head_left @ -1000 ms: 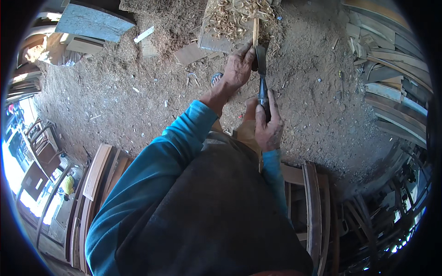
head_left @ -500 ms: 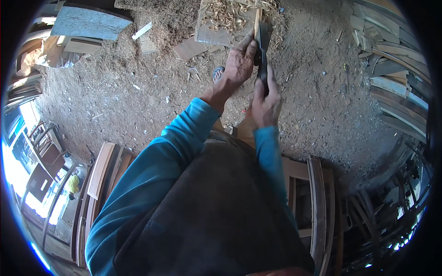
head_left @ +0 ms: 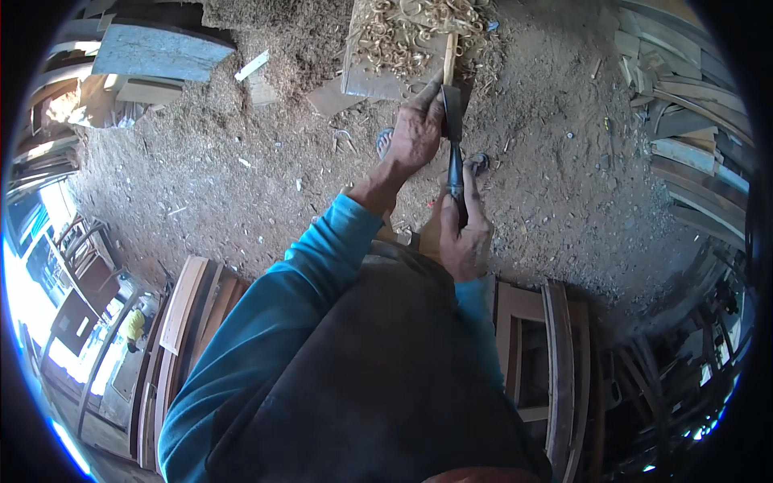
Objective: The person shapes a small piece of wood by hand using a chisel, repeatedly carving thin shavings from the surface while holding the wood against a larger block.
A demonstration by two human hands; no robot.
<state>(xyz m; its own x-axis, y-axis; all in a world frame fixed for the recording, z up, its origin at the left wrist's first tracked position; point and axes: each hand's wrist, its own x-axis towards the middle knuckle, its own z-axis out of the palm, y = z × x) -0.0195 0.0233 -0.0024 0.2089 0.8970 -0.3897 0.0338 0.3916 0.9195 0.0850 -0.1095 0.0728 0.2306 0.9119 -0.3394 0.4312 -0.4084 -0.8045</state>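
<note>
My left hand (head_left: 417,133) is closed around a thin pale wooden stick (head_left: 449,56), which points away from me over a board strewn with curled shavings. The stick's near end is hidden by my fingers. A dark chisel (head_left: 453,113) with a broad metal blade lies along the stick, close against my left fingertips. My right hand (head_left: 467,241) wraps around the chisel's black handle, with the forefinger stretched along it. Whether the blade's edge touches the wood cannot be made out.
The wooden board (head_left: 378,85) lies ahead under wood shavings (head_left: 394,40). Sandalled feet show beside my hands. Stacked planks (head_left: 684,153) line the right side, and more boards (head_left: 161,50) lie at the far left. Timber frames (head_left: 555,346) stand near me on the right.
My right hand has drawn back toward my body with the chisel, baring more of the stick. My left hand stays nearly in place, still gripping the stick.
</note>
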